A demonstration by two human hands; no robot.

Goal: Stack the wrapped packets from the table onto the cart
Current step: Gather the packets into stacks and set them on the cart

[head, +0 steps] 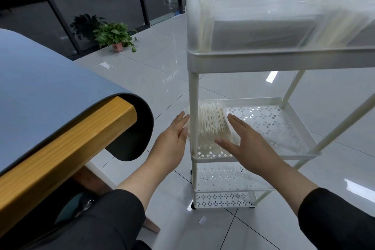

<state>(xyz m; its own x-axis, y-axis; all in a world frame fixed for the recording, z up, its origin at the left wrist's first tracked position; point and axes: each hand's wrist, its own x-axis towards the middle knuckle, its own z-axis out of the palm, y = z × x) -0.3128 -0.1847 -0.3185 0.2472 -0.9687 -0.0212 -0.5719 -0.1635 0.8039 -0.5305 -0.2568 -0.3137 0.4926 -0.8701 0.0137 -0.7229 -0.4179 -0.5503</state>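
Note:
A white three-tier cart (253, 63) stands on the floor to the right of the table (40, 87). Its top tray is packed with clear wrapped packets (263, 26). On the middle shelf (284, 128), at its left end, lies a stack of clear wrapped packets holding pale sticks (211, 124). My left hand (172, 136) reaches to the left side of that stack, just outside the cart's post, fingers straight. My right hand (243, 140) lies against the stack's right side with fingers straight and thumb spread. Neither hand grips anything.
The table has a blue-grey mat whose edge hangs curled over the wooden rim. A potted green plant (115, 36) sits on the tiled floor by dark glass partitions. The cart's bottom shelf (223, 199) shows perforated white metal. Chairs stand far back.

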